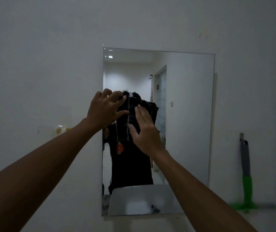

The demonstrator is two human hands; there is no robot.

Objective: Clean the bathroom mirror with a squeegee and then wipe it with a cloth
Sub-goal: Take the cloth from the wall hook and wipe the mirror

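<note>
A rectangular mirror (185,118) is fixed to the white wall straight ahead. A dark cloth (129,108) with pale stripes is held up against its lower-left glass. My left hand (104,110) grips the cloth's upper-left edge between curled fingers and thumb. My right hand (144,129) lies flat on the cloth with straight fingers, pressing it to the glass. A squeegee (246,181) with a grey and green handle hangs on the wall right of the mirror, blade at the bottom, untouched.
The mirror reflects a person in dark clothes, a doorway and a white sink (142,200) at the bottom. A small yellow and clear object (62,129) is on the wall to the left. Bare white wall surrounds the mirror.
</note>
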